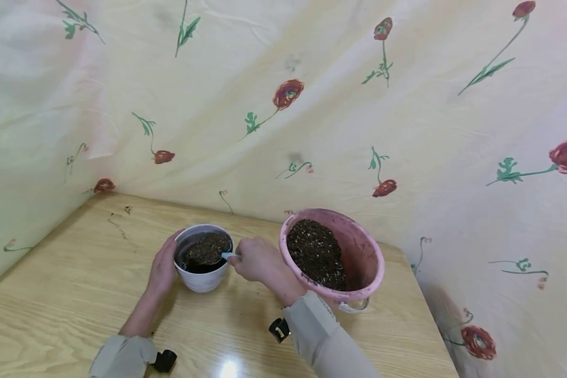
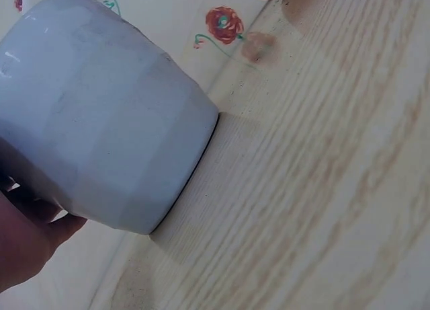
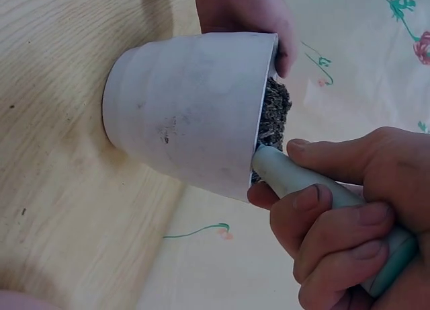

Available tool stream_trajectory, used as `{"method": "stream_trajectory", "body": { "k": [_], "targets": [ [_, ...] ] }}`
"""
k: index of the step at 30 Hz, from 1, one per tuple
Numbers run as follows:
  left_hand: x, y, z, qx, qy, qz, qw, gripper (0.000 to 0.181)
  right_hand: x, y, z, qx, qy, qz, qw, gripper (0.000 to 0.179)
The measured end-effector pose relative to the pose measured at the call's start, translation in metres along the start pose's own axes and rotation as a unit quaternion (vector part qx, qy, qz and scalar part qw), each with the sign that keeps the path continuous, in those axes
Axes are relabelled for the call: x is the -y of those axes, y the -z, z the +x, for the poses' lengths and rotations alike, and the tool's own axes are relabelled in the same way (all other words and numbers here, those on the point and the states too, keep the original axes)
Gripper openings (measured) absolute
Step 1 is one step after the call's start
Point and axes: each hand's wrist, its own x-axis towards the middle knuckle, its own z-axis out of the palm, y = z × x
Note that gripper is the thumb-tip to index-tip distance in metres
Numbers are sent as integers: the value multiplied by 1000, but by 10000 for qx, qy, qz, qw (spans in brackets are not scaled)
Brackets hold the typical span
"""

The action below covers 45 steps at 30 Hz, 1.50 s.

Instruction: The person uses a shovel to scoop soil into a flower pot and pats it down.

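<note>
A white flower pot [image 1: 202, 282] stands upright on the wooden table, with dark soil [image 1: 209, 248] inside. My left hand [image 1: 163, 265] holds the pot's left side, and its fingers show against the wall in the left wrist view. My right hand [image 1: 256, 260] grips the pale blue-green handle [image 3: 302, 179] of what looks like a hand trowel at the pot's right rim. In the right wrist view its fingers wrap the handle, and soil [image 3: 274, 115] rises above the rim. The tool's blade is hidden by soil and the pot.
A pink tub [image 1: 366, 252] with a metal handle stands right of the pot, close to my right forearm. Potting soil [image 1: 317, 252] fills its left part. Flowered cloth [image 1: 283, 131] hangs behind the wooden table [image 1: 75, 273]. Soil crumbs [image 1: 127, 210] lie at the back left.
</note>
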Motion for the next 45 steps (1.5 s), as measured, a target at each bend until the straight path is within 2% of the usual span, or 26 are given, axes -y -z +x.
{"method": "stream_trajectory", "body": {
  "k": [6, 12, 18, 24, 31, 34, 39, 45],
  "targets": [
    [3, 1, -1, -90, -74, 10, 9999, 50, 6, 4, 5, 44, 99, -533, 9985, 39],
    [4, 0, 0, -90, -38, -14, 10000, 49, 10, 6, 9, 100, 24, -770, 9970, 40],
    [4, -2, 1, -80, -61, -54, 9999, 49, 12, 9, 10, 67, 104, -1108, 9938, 32],
    [5, -2, 2, -59, -140, -133, 9998, 49, 14, 18, 12, 232, 29, -1547, 9877, 24],
    [6, -1, 1, -8, -196, -190, 9996, 48, 19, 29, 11, 586, -45, -1645, 9846, 25],
    [7, -1, 1, -22, -154, -159, 9998, 49, 19, 34, 9, 621, -20, -1708, 9833, 28],
    [8, -1, 1, -68, -189, -23, 9998, 49, 19, 37, 6, 518, 7, -1837, 9816, 31],
    [9, -2, 1, -71, -326, -3, 9994, 50, 19, 36, -1, 52, 138, -2022, 9792, 25]
  ]
}}
